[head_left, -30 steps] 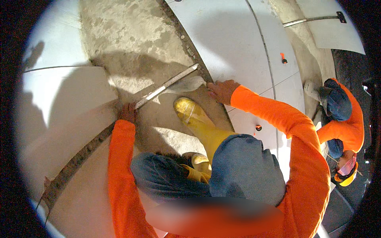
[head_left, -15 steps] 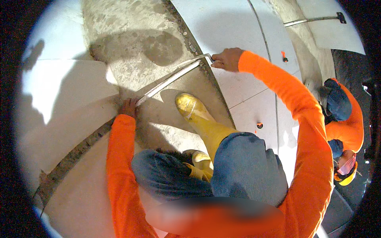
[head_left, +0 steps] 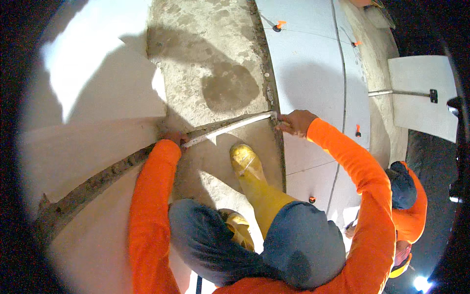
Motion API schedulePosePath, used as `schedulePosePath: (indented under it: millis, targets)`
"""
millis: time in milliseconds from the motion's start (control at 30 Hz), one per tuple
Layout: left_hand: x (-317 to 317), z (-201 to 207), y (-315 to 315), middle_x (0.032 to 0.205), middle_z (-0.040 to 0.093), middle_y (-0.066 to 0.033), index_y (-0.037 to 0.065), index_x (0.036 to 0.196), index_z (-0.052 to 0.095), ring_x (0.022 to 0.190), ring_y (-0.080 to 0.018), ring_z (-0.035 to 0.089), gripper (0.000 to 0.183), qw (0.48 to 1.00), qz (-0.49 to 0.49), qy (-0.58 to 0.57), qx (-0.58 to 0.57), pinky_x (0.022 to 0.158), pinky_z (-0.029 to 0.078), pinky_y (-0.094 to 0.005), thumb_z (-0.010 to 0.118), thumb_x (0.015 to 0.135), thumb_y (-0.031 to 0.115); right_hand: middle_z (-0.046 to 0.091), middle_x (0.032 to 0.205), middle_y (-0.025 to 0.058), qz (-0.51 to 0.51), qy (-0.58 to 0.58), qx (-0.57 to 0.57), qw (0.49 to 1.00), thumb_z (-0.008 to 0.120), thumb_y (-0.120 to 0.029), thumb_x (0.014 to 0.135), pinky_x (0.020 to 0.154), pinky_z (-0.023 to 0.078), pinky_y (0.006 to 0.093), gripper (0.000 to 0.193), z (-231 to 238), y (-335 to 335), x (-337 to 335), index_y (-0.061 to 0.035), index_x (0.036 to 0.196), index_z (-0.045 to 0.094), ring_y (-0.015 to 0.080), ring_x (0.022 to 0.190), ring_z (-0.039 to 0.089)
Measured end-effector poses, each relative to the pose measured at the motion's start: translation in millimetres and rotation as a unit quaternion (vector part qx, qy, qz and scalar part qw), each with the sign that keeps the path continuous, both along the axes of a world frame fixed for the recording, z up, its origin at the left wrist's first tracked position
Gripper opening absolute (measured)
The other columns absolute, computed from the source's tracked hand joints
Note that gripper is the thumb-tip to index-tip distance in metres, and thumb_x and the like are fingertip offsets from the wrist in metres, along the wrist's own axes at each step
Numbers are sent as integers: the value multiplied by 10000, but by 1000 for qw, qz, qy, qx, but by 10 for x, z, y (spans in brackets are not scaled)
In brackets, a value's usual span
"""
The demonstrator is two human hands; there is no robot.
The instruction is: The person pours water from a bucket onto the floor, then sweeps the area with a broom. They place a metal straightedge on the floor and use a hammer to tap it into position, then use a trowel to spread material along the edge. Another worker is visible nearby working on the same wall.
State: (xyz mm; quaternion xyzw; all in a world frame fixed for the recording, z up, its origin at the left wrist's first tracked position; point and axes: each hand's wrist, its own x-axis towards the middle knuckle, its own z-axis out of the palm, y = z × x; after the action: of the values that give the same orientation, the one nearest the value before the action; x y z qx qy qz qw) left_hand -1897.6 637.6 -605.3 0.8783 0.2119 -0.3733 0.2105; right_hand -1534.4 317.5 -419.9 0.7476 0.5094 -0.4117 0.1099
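Observation:
A long, narrow pale strip (head_left: 230,127) spans the bare concrete gap between the large light slabs on the left and those on the right. My left hand (head_left: 174,138) is closed at its near-left end, beside the slab edge, its fingers partly in shadow. My right hand (head_left: 297,122) pinches the strip's other end, where it meets the right-hand slab (head_left: 313,147). That end looks bent; its exact form is hidden by my fingers. Beneath the strip, my yellow boot (head_left: 245,159) stands in the gap.
Small orange-and-black knobs (head_left: 279,26) stick up along the joints of the right-hand slabs. A co-worker in an orange top (head_left: 416,206) crouches at the right. Beyond lies a pale panel (head_left: 421,83) with a black-ended bar (head_left: 411,93). A dark channel (head_left: 93,191) runs along the left slabs.
My view has shifted, so the scene sits lower and farther right. My left hand now curls closer around the strip's end. The strip's right end now lies against the right slab's edge.

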Motion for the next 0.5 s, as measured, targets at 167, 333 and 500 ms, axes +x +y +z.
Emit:
schedulePosePath:
  millis: [167,333,500]
  targets:
    - [23,12,29,1283,640,-184,154,1263,646,1155,-403,620,497,1000,5,3,-20,1008,502,-472,740,818,353,717,941,201,55,21,55,997,489,-500,1007,798,542,547,452,-90,434,-356,-146,1253,625,423,882,685]
    - [76,47,25,1274,646,-187,144,1261,648,1140,-403,628,494,999,9,11,-34,996,508,-473,735,821,351,716,881,193,-88,10,106,990,491,-489,1009,753,555,543,437,289,589,-190,-143,1250,604,421,839,690]
    - [102,60,19,1265,651,-190,134,1259,650,1125,-403,636,492,999,12,9,-41,985,514,-473,731,824,348,730,907,162,107,-46,-52,992,488,-551,999,747,564,524,494,85,437,-62,-191,1317,605,389,833,704]
